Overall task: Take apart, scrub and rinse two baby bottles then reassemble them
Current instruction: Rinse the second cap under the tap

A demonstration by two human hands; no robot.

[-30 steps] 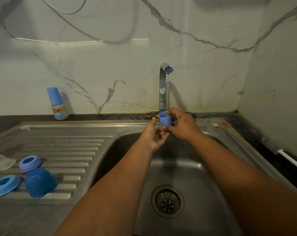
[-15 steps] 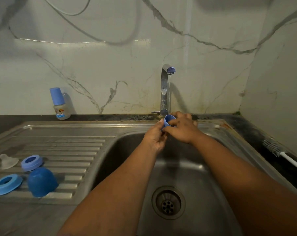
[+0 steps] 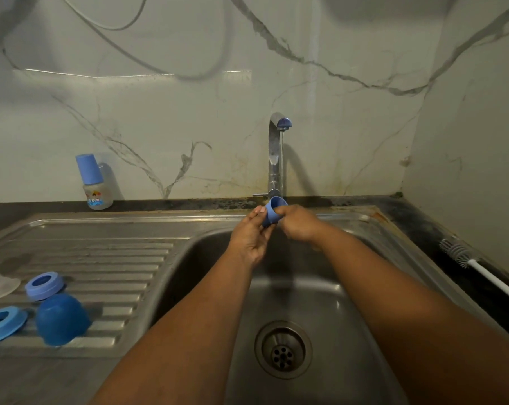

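Over the steel sink [image 3: 206, 238], at twelve o'clock, our left hand [image 3: 252, 238] and right hand [image 3: 298, 225] both grasp a blue cap [image 3: 272, 213] under the tap [image 3: 275, 153].

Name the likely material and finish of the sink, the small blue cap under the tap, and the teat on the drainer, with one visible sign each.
Sink: probably stainless steel, brushed; grey sheen, pressed drainer ridges.
Small blue cap: seemingly matte plastic; even opaque colour, thin rim.
Teat: likely silicone; cloudy, translucent, soft shape.
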